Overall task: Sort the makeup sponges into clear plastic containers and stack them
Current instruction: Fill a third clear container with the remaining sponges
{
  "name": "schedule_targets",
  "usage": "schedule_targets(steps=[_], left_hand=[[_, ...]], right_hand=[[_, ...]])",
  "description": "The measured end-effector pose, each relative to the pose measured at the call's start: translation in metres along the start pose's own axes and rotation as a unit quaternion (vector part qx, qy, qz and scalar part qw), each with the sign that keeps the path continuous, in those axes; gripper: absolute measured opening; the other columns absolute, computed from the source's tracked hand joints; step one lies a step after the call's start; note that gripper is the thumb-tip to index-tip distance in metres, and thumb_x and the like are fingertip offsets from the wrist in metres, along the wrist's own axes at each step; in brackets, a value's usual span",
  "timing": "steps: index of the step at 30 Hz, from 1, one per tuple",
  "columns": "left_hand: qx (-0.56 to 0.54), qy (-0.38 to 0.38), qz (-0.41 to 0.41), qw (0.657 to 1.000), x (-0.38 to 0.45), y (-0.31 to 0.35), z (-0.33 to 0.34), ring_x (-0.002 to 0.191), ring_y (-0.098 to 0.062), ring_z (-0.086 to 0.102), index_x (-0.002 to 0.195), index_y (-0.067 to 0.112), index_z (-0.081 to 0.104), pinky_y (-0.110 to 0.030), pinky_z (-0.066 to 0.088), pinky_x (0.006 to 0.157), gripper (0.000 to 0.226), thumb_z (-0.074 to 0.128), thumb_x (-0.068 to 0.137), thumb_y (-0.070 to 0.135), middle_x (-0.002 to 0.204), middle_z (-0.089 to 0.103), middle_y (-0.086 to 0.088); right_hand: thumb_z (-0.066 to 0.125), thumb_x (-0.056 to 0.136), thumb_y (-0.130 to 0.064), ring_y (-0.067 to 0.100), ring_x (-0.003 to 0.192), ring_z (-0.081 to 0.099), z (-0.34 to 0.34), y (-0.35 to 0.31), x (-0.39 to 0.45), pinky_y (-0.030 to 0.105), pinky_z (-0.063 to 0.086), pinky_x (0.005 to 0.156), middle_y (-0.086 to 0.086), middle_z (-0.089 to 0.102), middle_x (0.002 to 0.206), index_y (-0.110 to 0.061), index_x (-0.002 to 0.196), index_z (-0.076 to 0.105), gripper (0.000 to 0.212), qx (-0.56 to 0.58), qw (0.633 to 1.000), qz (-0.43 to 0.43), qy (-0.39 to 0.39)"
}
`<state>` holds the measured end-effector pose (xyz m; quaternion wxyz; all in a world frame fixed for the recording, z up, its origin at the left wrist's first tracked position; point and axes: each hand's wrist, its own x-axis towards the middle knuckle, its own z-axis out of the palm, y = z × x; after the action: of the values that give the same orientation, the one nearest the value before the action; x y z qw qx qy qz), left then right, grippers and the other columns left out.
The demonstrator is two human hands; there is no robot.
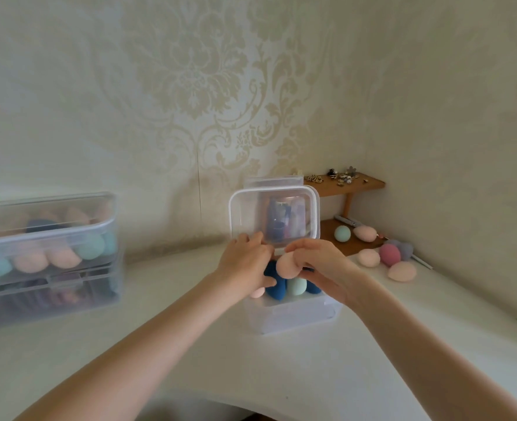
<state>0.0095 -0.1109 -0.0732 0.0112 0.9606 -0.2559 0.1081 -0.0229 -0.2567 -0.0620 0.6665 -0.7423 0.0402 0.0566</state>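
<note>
While you are looking down through the head camera, your right hand [318, 268] is pinching a peach sponge [289, 264] between thumb and fingers, holding it just above the open clear container [299, 314] that sits right under both hands. Your left hand [245, 265] is curling in over the container's near-left side, its fingers touching the dark blue sponge [274, 287] already packed there, beside a mint sponge [296, 286] and another peach one [256, 292] peeking out below that hand. The hinged lid [274, 220] is standing upright just beyond your fingertips.

You are probably pressing one more sponge into a box that looks nearly full, so the springy sponges could pop out, or a push could nudge the lid shut on your fingers or slide the container across the tabletop [251, 360]. Well off to the right of your right hand, loose sponges [389, 259] are still waiting; well left of your left hand, stacked containers [46, 256] are standing filled.
</note>
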Motion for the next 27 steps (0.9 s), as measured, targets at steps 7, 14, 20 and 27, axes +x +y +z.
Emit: schedule_targets(steps=[7, 14, 20, 27], left_hand=[[0.007, 0.048, 0.009, 0.999, 0.003, 0.002, 0.005, 0.098, -0.027, 0.052, 0.104, 0.015, 0.053, -0.03, 0.037, 0.071, 0.028, 0.062, 0.079, 0.025, 0.111, 0.052, -0.005], [-0.197, -0.157, 0.024, 0.967, 0.0, -0.02, -0.023, 0.114, -0.019, 0.042, 0.109, 0.022, 0.051, -0.038, 0.043, 0.098, 0.034, 0.064, 0.078, 0.021, 0.115, 0.044, -0.003], [-0.141, -0.175, 0.025, 0.974, 0.002, -0.017, -0.021, 0.123, -0.019, 0.034, 0.103, 0.026, 0.053, -0.038, 0.043, 0.1, 0.027, 0.065, 0.078, 0.028, 0.127, 0.037, -0.002], [-0.099, -0.13, 0.025, 0.986, -0.003, -0.003, -0.013, 0.112, -0.022, 0.035, 0.107, 0.018, 0.048, -0.029, 0.041, 0.096, 0.048, 0.066, 0.072, 0.045, 0.117, 0.038, -0.003]], right_hand=[[0.054, 0.083, 0.002, 0.009, 0.083, 0.053, 0.007, -0.006, -0.008, 0.006, 0.044, 0.062, -0.002, 0.06, 0.092, -0.013, 0.099, 0.067, 0.026, -0.298, 0.943, -0.008, -0.149], [0.074, 0.074, -0.022, 0.016, 0.081, 0.051, 0.027, 0.004, 0.007, 0.015, 0.035, 0.062, 0.006, 0.063, 0.093, -0.008, 0.09, 0.056, 0.028, -0.468, 0.875, -0.095, -0.075], [0.071, 0.078, -0.026, 0.008, 0.072, 0.049, 0.022, 0.0, 0.003, 0.011, 0.037, 0.065, 0.002, 0.064, 0.082, -0.005, 0.085, 0.069, 0.022, -0.443, 0.887, -0.072, -0.112], [0.055, 0.086, 0.004, 0.002, 0.069, 0.054, 0.015, -0.005, 0.006, 0.006, 0.043, 0.058, -0.007, 0.06, 0.072, 0.004, 0.106, 0.067, 0.023, -0.354, 0.926, -0.046, -0.127]])
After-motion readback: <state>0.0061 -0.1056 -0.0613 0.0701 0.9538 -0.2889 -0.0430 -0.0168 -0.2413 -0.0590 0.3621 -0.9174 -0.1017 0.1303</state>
